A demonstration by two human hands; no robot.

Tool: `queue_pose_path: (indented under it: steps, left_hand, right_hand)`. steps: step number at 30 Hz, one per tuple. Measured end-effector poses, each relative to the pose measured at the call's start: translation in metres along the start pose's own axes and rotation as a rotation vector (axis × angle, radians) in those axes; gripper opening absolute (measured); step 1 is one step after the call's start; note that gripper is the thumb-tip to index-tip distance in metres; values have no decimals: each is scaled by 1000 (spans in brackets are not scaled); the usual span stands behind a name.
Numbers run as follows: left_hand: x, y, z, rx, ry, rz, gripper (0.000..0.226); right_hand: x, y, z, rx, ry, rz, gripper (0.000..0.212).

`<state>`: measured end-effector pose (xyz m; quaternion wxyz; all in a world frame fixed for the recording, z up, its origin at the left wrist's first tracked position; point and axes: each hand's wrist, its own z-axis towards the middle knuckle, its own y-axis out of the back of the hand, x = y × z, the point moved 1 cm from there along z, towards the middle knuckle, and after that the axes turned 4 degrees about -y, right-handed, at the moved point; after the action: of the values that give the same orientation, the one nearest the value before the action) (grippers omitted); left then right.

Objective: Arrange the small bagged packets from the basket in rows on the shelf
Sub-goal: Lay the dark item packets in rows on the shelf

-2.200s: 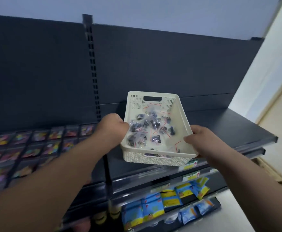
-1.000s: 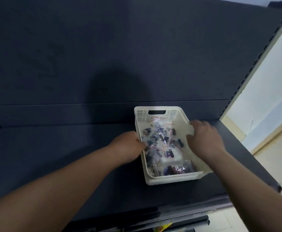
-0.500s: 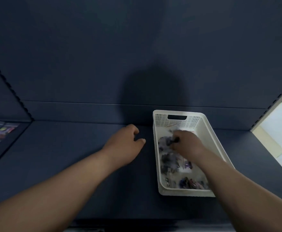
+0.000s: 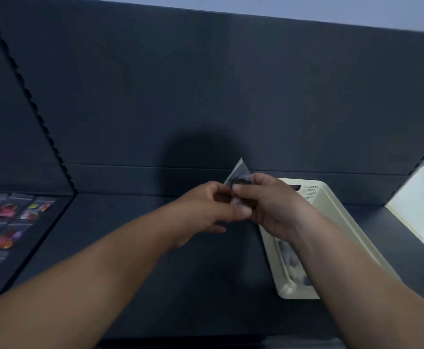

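Packet [image 4: 238, 171] (mostly hidden, contents blurred) pinched between left grip [image 4: 212, 210] and right grip [image 4: 271, 205].

Looking at a shop aisle here, plainly retail. Facing a dark steel shelf [image 4: 155, 273] with a tall matching back panel [image 4: 206, 96], store-gondola style. Off to the left, a slotted upright [image 4: 29, 96] splitting two bays. In the left bay, colourful packets [image 4: 4, 210] laid flat in neat rows, set out like goods for sale. Over on the right, a cream plastic basket [image 4: 331, 210] sitting on the shelf with small bagged packets [image 4: 291, 260] inside. Past the right end, a pale wall [image 4: 420, 210].
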<state>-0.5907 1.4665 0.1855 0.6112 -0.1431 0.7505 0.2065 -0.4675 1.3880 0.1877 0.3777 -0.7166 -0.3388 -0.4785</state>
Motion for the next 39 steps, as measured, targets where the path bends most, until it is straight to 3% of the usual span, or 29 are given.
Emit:
queue_pose_path:
  steps: [6,11,16,19,20,23,24,26,28,30,36,39]
  left_hand:
    - [32,80,-31,-168,7,155,7]
    - [57,143,-42,-186,127,64,9]
    - [79,165,-46,-256,206,-100,12]
    - [81,159,-48,-307,233,-187,12]
    - [81,156,-49,-318,238,-200,12]
    - [80,152,-50,-354,240,-202,13]
    - [78,152,-50,-359,240,-202,14]
    - [75,151,-51,-333,236,-176,14]
    - [72,150,-51,-298,210,-155,14]
    - [69,151,-51,-299,176,-150,14]
    - [75,157,-43,-478,105,-128,19]
    - [81,160,-38,-468,130,-285,19]
  right_hand:
    - [-39,-84,20,-37,-145,210,9]
    - [-62,-127,41,-103,-290,186,24]
    - [-79,-136,58,-231,-268,44,15]
    - [-83,-131,63,-220,-270,-26,13]
    - [-83,-129,64,-225,-251,-146,13]
    - [-85,-113,72,-356,-69,-909,30]
    - [-82,-114,71,-383,16,-988,37]
    - [-75,-123,69,-219,113,-815,27]
    - [-71,-139,62,64,35,-527,11]
    - [-72,-147,59,219,-60,-377,10]
    - [-79,-149,66,237,-222,-190,15]
    - [-83,-149,73,173,-227,-178,14]
